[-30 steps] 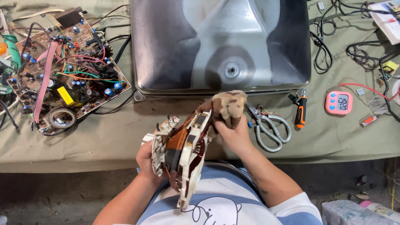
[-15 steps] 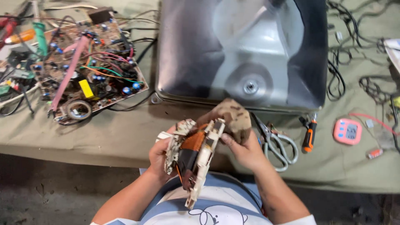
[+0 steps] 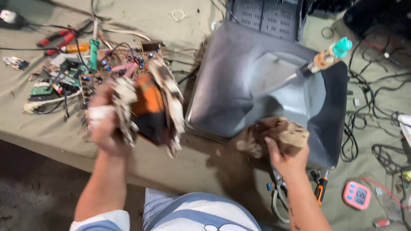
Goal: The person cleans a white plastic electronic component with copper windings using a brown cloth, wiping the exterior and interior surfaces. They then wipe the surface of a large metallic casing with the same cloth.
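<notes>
My left hand (image 3: 105, 124) grips a copper-wound coil yoke (image 3: 152, 107) with a dirty white plastic frame and holds it up over the table's front edge, motion-blurred. My right hand (image 3: 287, 156) clutches a crumpled brown rag (image 3: 274, 134) against the near corner of the grey picture tube (image 3: 257, 85), which lies face down on the cloth-covered table (image 3: 180, 171). A screwdriver with a teal handle (image 3: 329, 53) rests on the tube's back.
A circuit board with coloured wires (image 3: 98, 68) lies at the left beside red pliers (image 3: 55, 40). Scissors (image 3: 278, 199), an orange-handled screwdriver (image 3: 321, 192) and a pink timer (image 3: 356, 194) lie at the right front. Black cables (image 3: 368, 124) sprawl at the right.
My hands have parted: the left lifted the coil yoke up and leftward, the right carried the rag onto the tube's corner. The camera swung closer and to the right.
</notes>
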